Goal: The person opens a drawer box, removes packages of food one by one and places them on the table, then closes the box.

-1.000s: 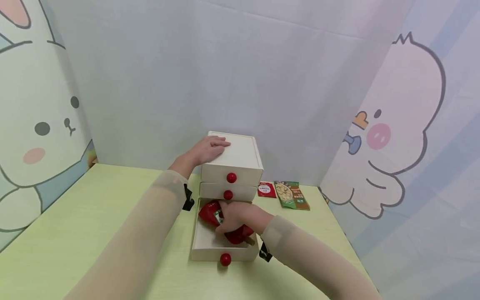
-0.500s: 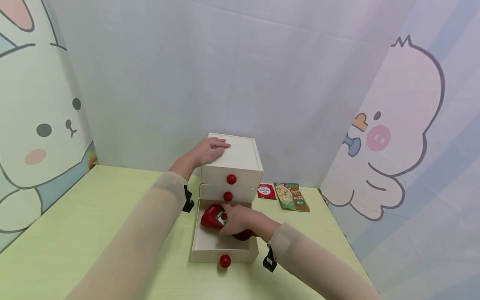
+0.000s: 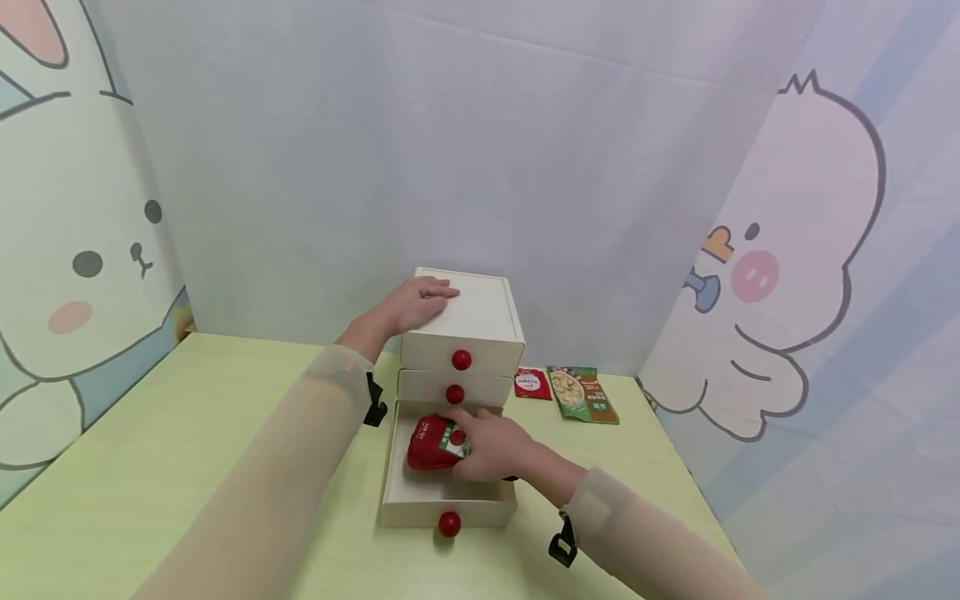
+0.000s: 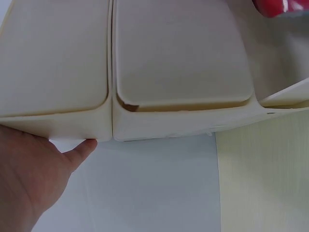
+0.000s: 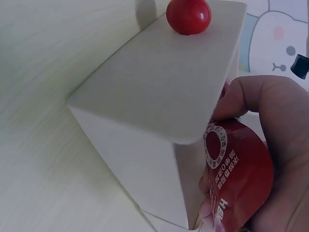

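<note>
A small white drawer cabinet (image 3: 483,307) with red round knobs stands on the table, its bottom drawer (image 3: 412,513) pulled out. My left hand (image 3: 414,302) rests on the cabinet's top at the left edge; in the left wrist view its thumb lies along the side wall. In the bottom drawer, my right hand (image 3: 493,447) grips a red pouch (image 3: 429,443) with a green and white label. The right wrist view shows white print on the pouch (image 5: 241,176), with fingers and thumb curled round it. The hand hides the pouch's right end.
Right of the cabinet lie a small red packet (image 3: 532,383) and a green and brown food packet (image 3: 583,395). Both upper drawers, such as the middle one (image 3: 423,386), are closed. A grey curtain (image 3: 315,183) hangs behind the pale green table (image 3: 225,400).
My right hand has shifted a little to the right with the pouch, whose left end has moved right and whose right end is now hidden. The left hand stays in place.
</note>
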Available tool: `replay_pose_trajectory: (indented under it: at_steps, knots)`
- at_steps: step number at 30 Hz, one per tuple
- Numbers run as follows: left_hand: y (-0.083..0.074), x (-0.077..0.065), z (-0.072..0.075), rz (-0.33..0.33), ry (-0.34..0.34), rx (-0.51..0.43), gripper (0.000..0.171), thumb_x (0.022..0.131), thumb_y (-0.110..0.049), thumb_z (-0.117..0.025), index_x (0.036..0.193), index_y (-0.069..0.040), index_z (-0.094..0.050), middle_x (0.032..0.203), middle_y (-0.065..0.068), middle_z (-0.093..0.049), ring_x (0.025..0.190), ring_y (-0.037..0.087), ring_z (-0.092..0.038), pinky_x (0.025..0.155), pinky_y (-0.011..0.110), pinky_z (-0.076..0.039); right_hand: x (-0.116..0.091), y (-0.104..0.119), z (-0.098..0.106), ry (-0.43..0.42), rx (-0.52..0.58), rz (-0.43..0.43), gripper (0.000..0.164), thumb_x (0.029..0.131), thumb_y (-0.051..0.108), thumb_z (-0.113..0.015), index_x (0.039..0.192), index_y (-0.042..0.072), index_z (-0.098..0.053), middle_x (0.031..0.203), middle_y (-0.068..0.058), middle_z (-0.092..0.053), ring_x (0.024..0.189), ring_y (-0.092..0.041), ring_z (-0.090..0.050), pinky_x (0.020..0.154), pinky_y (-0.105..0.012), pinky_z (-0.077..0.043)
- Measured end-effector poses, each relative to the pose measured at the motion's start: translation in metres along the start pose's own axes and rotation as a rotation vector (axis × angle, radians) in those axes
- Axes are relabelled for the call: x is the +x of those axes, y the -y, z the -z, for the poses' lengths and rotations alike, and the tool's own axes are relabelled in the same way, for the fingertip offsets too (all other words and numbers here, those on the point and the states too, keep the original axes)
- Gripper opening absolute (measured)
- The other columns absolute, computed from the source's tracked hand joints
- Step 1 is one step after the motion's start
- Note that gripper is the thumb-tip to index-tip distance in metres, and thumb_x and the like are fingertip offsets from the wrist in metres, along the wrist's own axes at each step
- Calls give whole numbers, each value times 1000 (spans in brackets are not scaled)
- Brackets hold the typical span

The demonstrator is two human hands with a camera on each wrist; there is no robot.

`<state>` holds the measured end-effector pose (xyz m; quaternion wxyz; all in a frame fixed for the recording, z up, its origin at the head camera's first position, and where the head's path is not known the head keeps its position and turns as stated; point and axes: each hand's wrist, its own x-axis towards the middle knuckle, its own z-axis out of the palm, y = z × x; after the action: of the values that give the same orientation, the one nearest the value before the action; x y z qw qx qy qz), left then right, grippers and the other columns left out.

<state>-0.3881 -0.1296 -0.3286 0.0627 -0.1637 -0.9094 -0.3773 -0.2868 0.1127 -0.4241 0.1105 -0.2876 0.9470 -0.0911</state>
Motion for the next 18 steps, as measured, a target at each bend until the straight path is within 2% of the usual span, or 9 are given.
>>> replay_pose_trajectory:
  at_steps: [8,13,18]
  knots:
    - [0,-2,1,8,0,-3,49,113,-30,-45,156,-17,-65,177,7,-42,171,34,-24,139,59,-19,-17,-9,6,-46,43,32,89,79,39,-79,162,42,-48,136,-7,-64,102,-19,-62,79,-38,-57]
    - [1,-1,1,5,6,1,49,113,-30,-45,156,-18,-64,177,7,-41,171,34,-24,138,59,-19,-28,-21,4,-59,89,24,89,79,39,-81,161,45,-48,141,-5,-63,108,-21,-63,82,-42,-59]
    - [3,1,1,5,11,5,49,114,-31,-44,157,-18,-63,178,6,-40,171,33,-23,139,59,-18,-39,-36,1,-83,116,6,86,81,40,-81,161,44,-48,132,-5,-65,109,-23,-63,84,-44,-60]
